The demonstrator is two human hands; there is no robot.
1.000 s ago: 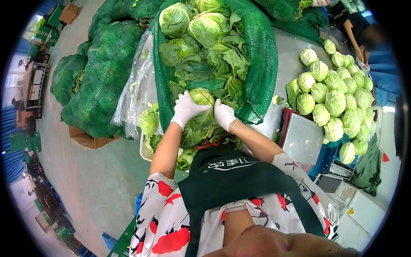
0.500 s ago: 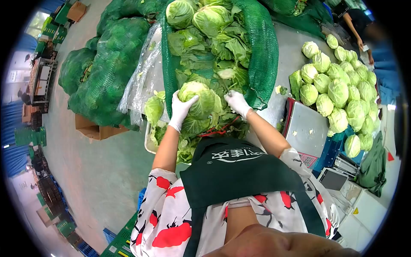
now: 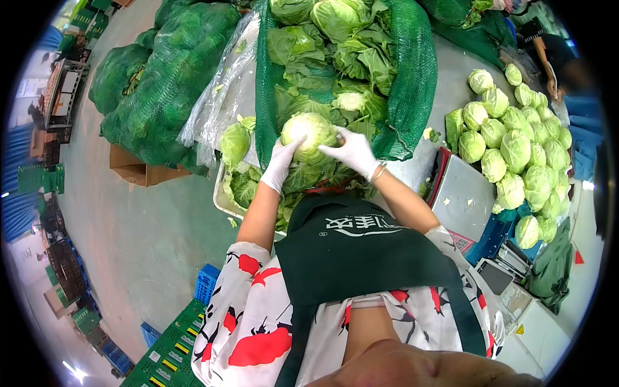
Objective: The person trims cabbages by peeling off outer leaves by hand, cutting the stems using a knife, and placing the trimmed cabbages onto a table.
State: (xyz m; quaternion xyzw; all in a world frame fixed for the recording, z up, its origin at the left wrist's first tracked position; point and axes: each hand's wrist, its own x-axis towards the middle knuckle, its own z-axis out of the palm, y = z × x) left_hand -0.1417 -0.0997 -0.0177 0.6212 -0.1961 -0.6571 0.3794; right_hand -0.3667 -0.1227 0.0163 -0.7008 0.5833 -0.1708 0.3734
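A pale green cabbage [image 3: 312, 133] is held between my two white-gloved hands, over the near end of an open green mesh bag [image 3: 412, 71]. My left hand [image 3: 282, 160] grips its left side, with the thumb on top. On the right side, my right hand [image 3: 351, 151] has its fingers against the cabbage. Loose outer leaves [image 3: 365, 58] and whole cabbages [image 3: 338, 19] lie in the bag beyond. Just past my right hand is a leafy piece with a pale cut centre [image 3: 350, 101].
Trimmed cabbages [image 3: 516, 149] are piled at the right, beside a flat metal scale [image 3: 461, 197]. Full mesh bags [image 3: 171, 77] stand at the left near a cardboard box [image 3: 142, 166]. A white tray [image 3: 222, 197] holds leaves. Another person's arm [image 3: 547, 64] shows at upper right.
The cabbage has been turned and lifted slightly, its pale side now upward. My right hand has moved from the leaves onto the cabbage. The view has shifted a little.
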